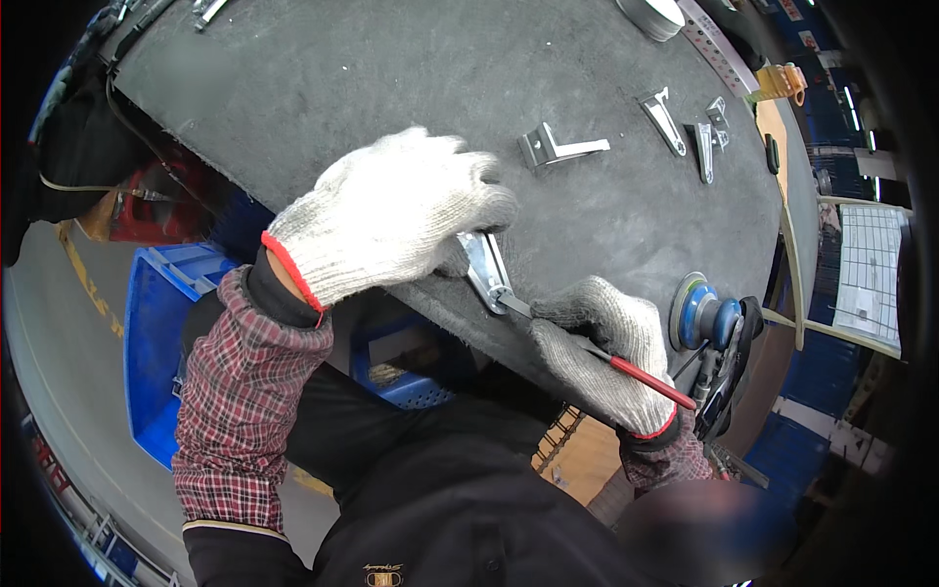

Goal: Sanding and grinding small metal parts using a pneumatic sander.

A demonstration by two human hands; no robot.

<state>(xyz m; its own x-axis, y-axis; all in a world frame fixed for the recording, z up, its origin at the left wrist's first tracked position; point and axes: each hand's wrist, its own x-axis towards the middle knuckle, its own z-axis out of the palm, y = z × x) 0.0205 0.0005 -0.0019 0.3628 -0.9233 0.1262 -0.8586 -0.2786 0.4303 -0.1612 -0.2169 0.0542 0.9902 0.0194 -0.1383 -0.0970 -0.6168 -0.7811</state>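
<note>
My left hand (401, 210), in a white knit glove with a red cuff edge, is closed on a shiny metal bracket (484, 269) near the table's front edge. Its fingers cover the upper end of the part. My right hand (606, 338), gloved too, grips a file (653, 382) with a red handle, which sticks out behind the palm. The file's flat grey blade meets the bracket's lower end, beside a small round hole. Farther off on the table lies another bent metal bracket (558, 147).
Several more metal brackets (665, 122) lie at the far right of the dark table (362, 78). A blue round sander (699, 311) rests near the right edge. A white roll (652, 17) stands at the back. Below on the left is a blue bin (152, 342).
</note>
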